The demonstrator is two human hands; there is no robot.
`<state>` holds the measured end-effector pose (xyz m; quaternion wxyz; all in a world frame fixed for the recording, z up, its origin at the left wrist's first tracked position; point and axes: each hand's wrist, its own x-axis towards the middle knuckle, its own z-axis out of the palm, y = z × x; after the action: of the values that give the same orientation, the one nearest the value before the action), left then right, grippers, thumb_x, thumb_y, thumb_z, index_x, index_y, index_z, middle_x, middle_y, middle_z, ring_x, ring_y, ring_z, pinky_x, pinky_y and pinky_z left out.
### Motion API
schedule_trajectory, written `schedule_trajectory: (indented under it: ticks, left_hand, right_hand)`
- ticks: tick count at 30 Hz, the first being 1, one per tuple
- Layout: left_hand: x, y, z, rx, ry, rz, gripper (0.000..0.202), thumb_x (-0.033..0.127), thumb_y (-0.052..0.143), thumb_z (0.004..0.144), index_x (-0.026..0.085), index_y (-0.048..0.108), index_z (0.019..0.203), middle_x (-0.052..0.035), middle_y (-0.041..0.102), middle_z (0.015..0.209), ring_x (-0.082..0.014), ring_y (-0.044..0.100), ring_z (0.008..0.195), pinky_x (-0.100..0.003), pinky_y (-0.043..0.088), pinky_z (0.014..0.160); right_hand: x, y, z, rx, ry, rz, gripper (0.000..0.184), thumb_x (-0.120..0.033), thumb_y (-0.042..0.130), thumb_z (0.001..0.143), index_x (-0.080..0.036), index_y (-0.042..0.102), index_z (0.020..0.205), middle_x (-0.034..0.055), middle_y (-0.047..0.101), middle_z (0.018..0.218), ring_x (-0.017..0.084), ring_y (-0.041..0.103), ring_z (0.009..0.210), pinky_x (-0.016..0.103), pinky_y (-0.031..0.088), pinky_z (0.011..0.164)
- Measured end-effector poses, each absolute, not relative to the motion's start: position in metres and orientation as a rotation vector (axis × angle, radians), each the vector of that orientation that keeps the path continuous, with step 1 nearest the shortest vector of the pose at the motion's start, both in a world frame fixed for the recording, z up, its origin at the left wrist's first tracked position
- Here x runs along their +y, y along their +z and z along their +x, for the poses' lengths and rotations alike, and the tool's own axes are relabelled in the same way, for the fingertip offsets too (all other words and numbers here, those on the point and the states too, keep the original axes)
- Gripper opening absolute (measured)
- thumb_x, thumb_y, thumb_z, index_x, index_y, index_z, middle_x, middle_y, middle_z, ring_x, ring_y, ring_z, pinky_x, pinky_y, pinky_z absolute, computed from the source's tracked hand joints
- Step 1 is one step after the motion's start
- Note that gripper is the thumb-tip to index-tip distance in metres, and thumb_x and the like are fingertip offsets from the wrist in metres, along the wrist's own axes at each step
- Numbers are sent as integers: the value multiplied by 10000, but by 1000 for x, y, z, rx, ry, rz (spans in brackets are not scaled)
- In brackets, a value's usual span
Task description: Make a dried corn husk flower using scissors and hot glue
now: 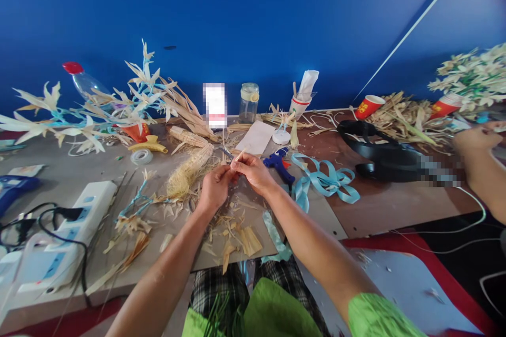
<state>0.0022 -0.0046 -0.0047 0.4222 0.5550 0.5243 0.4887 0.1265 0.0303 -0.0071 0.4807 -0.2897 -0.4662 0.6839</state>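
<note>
My left hand [215, 188] and my right hand [253, 172] meet over the middle of the table, fingertips pinched together. Between them a small pale strip [239, 156] sticks up; it looks like corn husk, though the fingers cover most of it. Just left of my hands lie a corn cob [201, 160] and a tuft of corn silk [179, 183]. Husk scraps [249, 241] are scattered below my wrists. To the right rest a blue hot glue gun [280, 163] and a loose light-blue ribbon [330, 179].
Husk flowers on blue-wrapped stems [146, 81] spread at the back left, near a power strip [81, 226]. Against the wall stand a lit phone [215, 105] and a clear jar [249, 104]. Black headgear [379, 155] lies right, with another person's hand [476, 142] beyond.
</note>
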Motion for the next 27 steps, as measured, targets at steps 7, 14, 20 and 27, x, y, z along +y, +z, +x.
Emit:
schedule_trajectory:
  ticks: [7, 14, 20, 27]
  left_hand:
    - [-4, -10, 0, 1027, 1244, 1079, 520, 616, 488, 795, 134, 683, 783, -67, 678, 696, -174, 609, 638, -285, 465, 646]
    - [2, -11, -7, 947, 1219, 580, 421, 531, 605, 766, 120, 641, 848, -74, 681, 740, -134, 615, 597, -263, 484, 609]
    - [3, -11, -6, 957, 1344, 662, 270, 292, 793, 610, 127, 655, 772, 13, 602, 626, -66, 535, 546, -190, 428, 564]
    - [1, -10, -4, 1010, 1321, 791, 342, 458, 734, 655, 129, 665, 718, 3, 589, 597, -75, 504, 533, -208, 401, 552]
  right_hand:
    - [34, -7, 128, -1065, 1569, -752, 278, -376, 759, 624, -169, 574, 601, -32, 556, 620, 82, 467, 568, 229, 369, 560]
    - [36, -8, 129, -1131, 1511, -734, 239, -364, 726, 661, -172, 601, 592, -29, 548, 635, 78, 412, 586, 228, 322, 595]
    - [37, -10, 132, -1130, 1532, -727, 233, -374, 719, 669, -172, 616, 615, -38, 493, 585, 76, 380, 563, 237, 301, 597]
    - [34, -5, 132, -1154, 1531, -745, 256, -393, 728, 660, -172, 609, 610, -31, 510, 604, 79, 385, 570, 234, 300, 577]
